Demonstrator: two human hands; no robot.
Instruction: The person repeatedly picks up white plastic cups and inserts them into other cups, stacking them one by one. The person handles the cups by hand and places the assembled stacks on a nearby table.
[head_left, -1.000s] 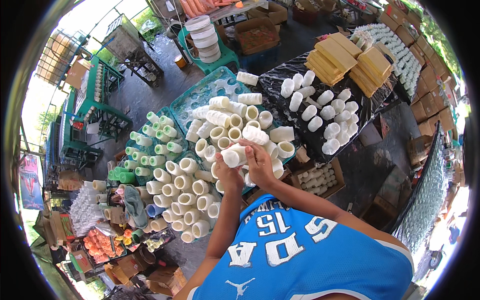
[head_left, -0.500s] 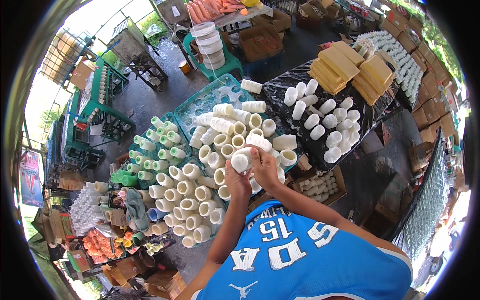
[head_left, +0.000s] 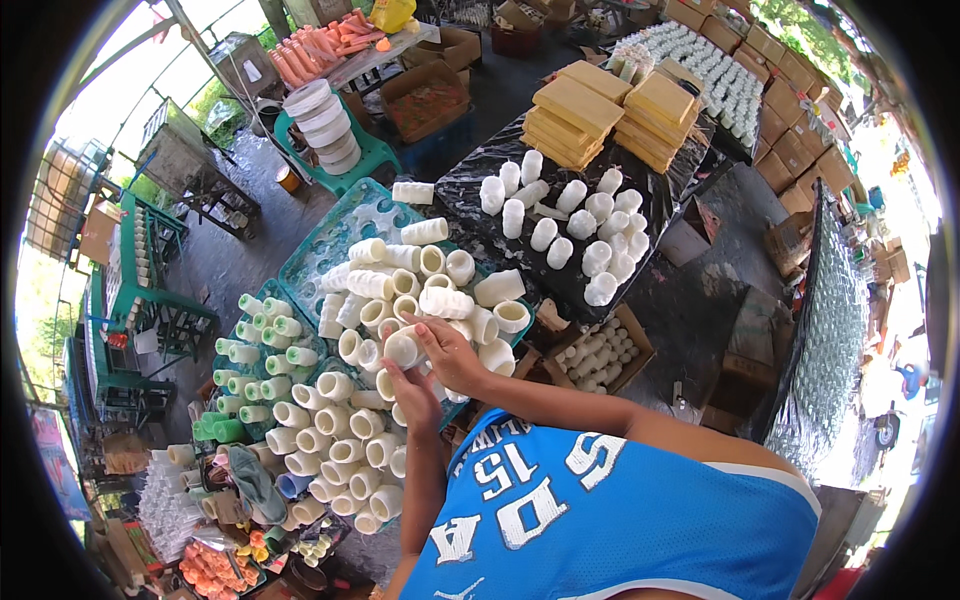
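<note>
Both of my hands are closed around a cream tube-shaped mould (head_left: 402, 349), its round end tilted up toward me. My left hand (head_left: 414, 388) grips it from below and the left, the fingers partly hidden. From the right, my right hand (head_left: 447, 352) holds its side, thumb and fingers wrapped round it. Beneath and beyond them lies a heap of similar cream tubes (head_left: 372, 284) on a teal plastic tray (head_left: 310, 252). A ribbed white cylinder (head_left: 446, 302) lies on the heap just beyond my right hand.
More cream tubes (head_left: 340, 450) stand at the left, beside green-tinted ones (head_left: 265, 330). White candles (head_left: 600, 230) and yellow slabs (head_left: 572, 112) sit on a black-covered table (head_left: 480, 200) at the right. A cardboard box (head_left: 640, 350) of white pieces is near my right elbow.
My view has swung right, so the scene sits further left. The held piece showed a rounded white end before; now a flatter round end faces me. Both hands stay on it.
</note>
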